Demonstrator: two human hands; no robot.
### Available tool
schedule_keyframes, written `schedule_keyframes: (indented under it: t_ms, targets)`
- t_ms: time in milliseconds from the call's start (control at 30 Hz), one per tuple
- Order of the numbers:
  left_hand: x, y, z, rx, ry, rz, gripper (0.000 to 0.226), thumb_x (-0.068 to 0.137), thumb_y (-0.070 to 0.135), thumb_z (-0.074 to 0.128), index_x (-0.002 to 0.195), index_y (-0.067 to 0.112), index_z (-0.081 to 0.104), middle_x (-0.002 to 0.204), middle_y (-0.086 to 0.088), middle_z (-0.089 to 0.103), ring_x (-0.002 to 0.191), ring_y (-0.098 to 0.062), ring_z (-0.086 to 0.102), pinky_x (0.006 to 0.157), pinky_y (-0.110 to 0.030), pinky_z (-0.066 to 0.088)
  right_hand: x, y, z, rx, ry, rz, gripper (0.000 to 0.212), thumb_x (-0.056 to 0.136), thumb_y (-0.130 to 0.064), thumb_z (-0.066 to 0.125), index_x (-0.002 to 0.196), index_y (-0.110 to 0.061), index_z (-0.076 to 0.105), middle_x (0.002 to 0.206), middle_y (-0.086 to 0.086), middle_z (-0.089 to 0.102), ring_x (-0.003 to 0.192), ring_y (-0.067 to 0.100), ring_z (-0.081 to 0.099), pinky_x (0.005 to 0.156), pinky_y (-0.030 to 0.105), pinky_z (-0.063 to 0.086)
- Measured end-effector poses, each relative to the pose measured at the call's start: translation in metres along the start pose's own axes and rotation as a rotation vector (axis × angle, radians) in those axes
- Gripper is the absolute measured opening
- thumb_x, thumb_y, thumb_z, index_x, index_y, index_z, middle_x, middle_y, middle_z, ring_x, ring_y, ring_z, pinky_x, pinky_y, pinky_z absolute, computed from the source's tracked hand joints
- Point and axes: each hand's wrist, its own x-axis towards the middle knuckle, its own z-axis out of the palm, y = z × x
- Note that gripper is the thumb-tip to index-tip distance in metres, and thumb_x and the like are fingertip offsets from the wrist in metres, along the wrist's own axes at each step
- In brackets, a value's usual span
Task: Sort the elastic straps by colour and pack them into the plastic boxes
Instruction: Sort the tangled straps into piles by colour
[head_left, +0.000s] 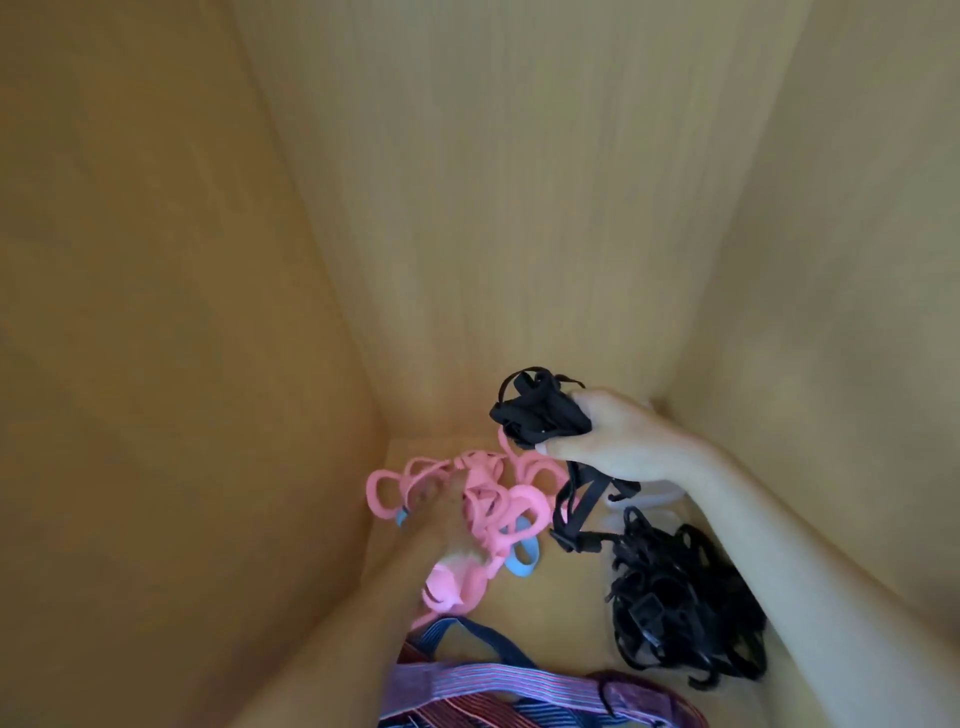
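My right hand (618, 441) grips a bunch of black elastic straps (540, 410), lifted above the surface, with loose ends and a buckle hanging down from it. My left hand (441, 525), blurred, holds a tangle of pink straps (488, 499) with a few light blue loops (522, 558) among them. A heap of black straps (675, 597) lies below my right forearm, apparently inside a clear plastic box (660, 499) whose rim is only faintly visible. Striped purple and blue bands (493, 686) lie at the bottom edge.
Wooden panels enclose the space: a wall on the left (182, 364), a back wall (519, 208) and a wall on the right (857, 260). The straps lie on a wooden floor (566, 613) in the corner between them.
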Motion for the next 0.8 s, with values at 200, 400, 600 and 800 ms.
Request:
schedule_keyframes:
  t_ms: [200, 400, 600, 800]
  targets:
    - [0.017, -0.004, -0.044, -0.174, 0.194, 0.066, 0.028, 0.080, 0.009, 0.076, 0.107, 0.013, 0.071, 0.101, -0.001, 0.071, 0.095, -0.024, 0.069, 0.072, -0.025, 0.050, -0.004, 0.003, -0.004, -0.002, 0.045, 0.004, 0.024, 0.086, -0.032, 0.075, 0.080, -0.015, 0.058, 0.058, -0.018, 0.049, 0.052, -0.001, 0.045, 0.049, 0.011, 0.033]
    - [0.014, 0.018, -0.129, -0.026, 0.516, 0.143, 0.019, 0.083, 0.015, 0.065, 0.101, 0.022, 0.064, 0.106, -0.007, 0.071, 0.097, -0.031, 0.067, 0.080, -0.036, 0.054, 0.001, -0.010, -0.007, 0.048, 0.024, -0.030, 0.024, 0.088, -0.029, 0.073, 0.085, -0.010, 0.059, 0.061, -0.014, 0.048, 0.055, 0.006, 0.047, 0.057, 0.021, 0.038]
    - [0.011, 0.018, -0.144, 0.160, 0.756, 0.311, 0.058, 0.082, 0.001, 0.052, 0.133, 0.028, 0.046, 0.123, -0.010, 0.048, 0.087, -0.039, 0.061, 0.070, -0.043, 0.049, 0.005, -0.014, -0.004, 0.074, 0.035, -0.037, 0.028, 0.086, -0.032, 0.074, 0.091, -0.008, 0.061, 0.071, -0.005, 0.052, 0.064, 0.014, 0.051, 0.066, 0.031, 0.041]
    - [0.030, -0.020, -0.048, 0.373, 0.191, 0.274, 0.065, 0.088, 0.022, 0.067, 0.146, 0.023, 0.036, 0.150, -0.004, 0.033, 0.140, -0.028, 0.037, 0.115, -0.044, 0.037, 0.005, 0.001, 0.005, 0.072, 0.014, 0.007, 0.028, 0.085, -0.034, 0.074, 0.092, -0.009, 0.061, 0.066, -0.009, 0.050, 0.060, 0.011, 0.049, 0.062, 0.029, 0.039]
